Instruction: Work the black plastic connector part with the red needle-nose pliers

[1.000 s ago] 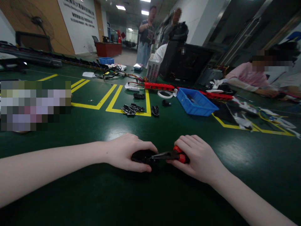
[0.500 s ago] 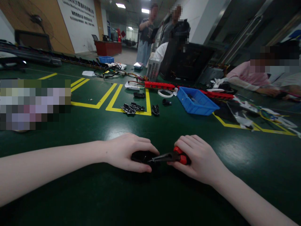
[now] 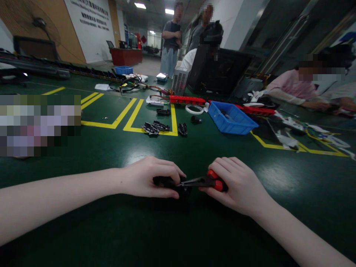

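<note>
My left hand point(image 3: 155, 178) is closed around a small black plastic part point(image 3: 164, 181), its fingers hiding much of it against the green table point(image 3: 111, 230). In my right hand point(image 3: 236, 185) are long-nose pliers point(image 3: 198, 181) with red and black handles. Their thin jaws reach left to the black part, near the tips of my left fingers. Whether the jaws grip anything there is too dark to make out. Several similar black parts point(image 3: 161, 125) lie beyond my hands, by the yellow tape.
A blue bin point(image 3: 233, 122) stands beyond my right hand, with a white tape ring point(image 3: 194, 109) and a dark cylindrical piece point(image 3: 196, 119) beside it. Red strips point(image 3: 187, 99) lie behind. Bundled wires point(image 3: 319, 135) are at the right, where a person in pink point(image 3: 292, 87) sits.
The fingers of my left hand have bent further around the black part. The pliers and my right hand have shifted slightly right. The view has moved a little.
</note>
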`<state>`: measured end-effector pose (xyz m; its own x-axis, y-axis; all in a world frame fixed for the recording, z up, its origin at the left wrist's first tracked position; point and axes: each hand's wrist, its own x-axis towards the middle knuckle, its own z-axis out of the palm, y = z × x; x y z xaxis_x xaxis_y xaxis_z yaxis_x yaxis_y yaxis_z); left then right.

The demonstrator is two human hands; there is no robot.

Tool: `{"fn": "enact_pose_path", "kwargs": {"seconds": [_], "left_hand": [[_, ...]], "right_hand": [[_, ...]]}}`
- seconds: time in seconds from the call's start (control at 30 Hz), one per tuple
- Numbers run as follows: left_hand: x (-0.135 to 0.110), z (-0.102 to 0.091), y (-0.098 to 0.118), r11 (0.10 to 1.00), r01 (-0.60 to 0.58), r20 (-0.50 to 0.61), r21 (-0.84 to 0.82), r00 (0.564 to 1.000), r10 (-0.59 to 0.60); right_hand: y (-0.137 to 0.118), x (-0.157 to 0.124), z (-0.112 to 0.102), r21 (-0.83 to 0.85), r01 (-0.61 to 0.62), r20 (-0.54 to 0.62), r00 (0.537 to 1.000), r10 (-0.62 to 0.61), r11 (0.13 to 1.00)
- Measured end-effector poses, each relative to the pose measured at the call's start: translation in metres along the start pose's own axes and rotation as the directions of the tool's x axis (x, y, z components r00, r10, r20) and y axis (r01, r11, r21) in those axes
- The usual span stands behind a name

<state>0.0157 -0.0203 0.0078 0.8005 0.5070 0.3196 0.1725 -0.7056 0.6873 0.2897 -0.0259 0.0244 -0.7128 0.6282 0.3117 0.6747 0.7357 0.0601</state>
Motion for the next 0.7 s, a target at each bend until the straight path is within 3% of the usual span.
{"fn": "enact_pose_path", "kwargs": {"seconds": [0.7], "left_hand": [[-0.0004,-0.0006,-0.0005,1.000,0.009,0.023,-0.012,1.000,-0.009]], "right_hand": [[-0.0018,0.0000,-0.0011,0.054,-0.001,0.039,0.999,-0.002,0.999]]}}
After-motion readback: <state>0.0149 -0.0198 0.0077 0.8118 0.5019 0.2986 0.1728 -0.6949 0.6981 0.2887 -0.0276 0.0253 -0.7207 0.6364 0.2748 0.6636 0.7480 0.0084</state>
